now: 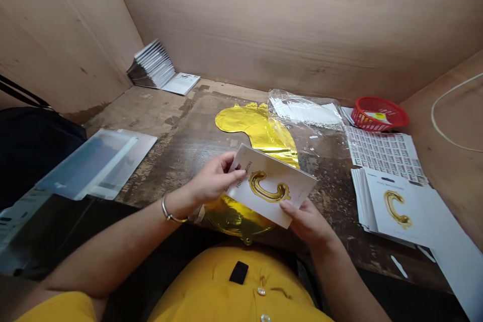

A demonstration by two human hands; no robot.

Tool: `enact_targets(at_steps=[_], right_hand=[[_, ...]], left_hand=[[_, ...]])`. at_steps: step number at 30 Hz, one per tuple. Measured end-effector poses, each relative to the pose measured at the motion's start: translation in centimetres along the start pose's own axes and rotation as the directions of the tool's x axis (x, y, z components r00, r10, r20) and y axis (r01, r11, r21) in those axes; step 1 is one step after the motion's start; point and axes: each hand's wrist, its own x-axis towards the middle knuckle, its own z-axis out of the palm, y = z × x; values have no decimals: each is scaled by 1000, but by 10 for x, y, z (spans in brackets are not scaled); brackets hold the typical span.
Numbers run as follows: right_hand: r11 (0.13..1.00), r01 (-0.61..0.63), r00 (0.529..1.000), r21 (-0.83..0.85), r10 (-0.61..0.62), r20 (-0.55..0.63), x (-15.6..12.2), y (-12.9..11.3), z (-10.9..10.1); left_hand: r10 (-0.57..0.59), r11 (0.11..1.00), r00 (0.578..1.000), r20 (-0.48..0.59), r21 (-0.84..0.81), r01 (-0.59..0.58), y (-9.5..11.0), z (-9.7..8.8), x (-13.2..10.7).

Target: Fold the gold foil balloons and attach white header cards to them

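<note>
Plywood walls (pixel 302 20) box in a worn, stained wooden workbench (pixel 181 131) that stretches ahead of both hands. A crumpled gold foil balloon (pixel 245 123) lies on it, running from beyond the hands to just below them. Right of the right hand sit a stack of white balloon cards (pixel 392 206) and, farther ahead, a printed label sheet (pixel 381 153) and a red plastic basket (pixel 379 113). A clear plastic bag (pixel 305 110) lies straight ahead of the hands, and a translucent plastic packet (pixel 94 163) lies left of the left hand, beside a black bag (pixel 33 156). Between the hands, a white card (pixel 281 186) printed with a gold letter C is held up, tilted. The left hand (pixel 215 178) pinches its left edge (a thin metal bangle (pixel 169 211) circles that wrist), while the right hand (pixel 307 221) grips its lower edge, thumb on the printed face.
</note>
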Motion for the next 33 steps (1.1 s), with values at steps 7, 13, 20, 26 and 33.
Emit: enact_targets(at_steps=[7,13,20,26,33], right_hand=[[602,540,822,-588,-529,212,20,-21,9],[550,597,786,-584,-548,287,27,-14,9],[937,-165,984,306,135,119,21,-16,36],[897,-149,943,417,256,-214,36,-5,51],[907,-181,916,381,296,-271,51,13,26]], left_hand=[[-125,914,983,-138,-401,60,-20,13,-34],[-377,736,901,-215,-660,150,-33,19,-42],[-353,736,841,-409,-677,-21,-52,30,-37],[-86,994,925,-370,-98,53,-53,-6,-43],[468,438,605,-644,764,474,-33,-224,-114]])
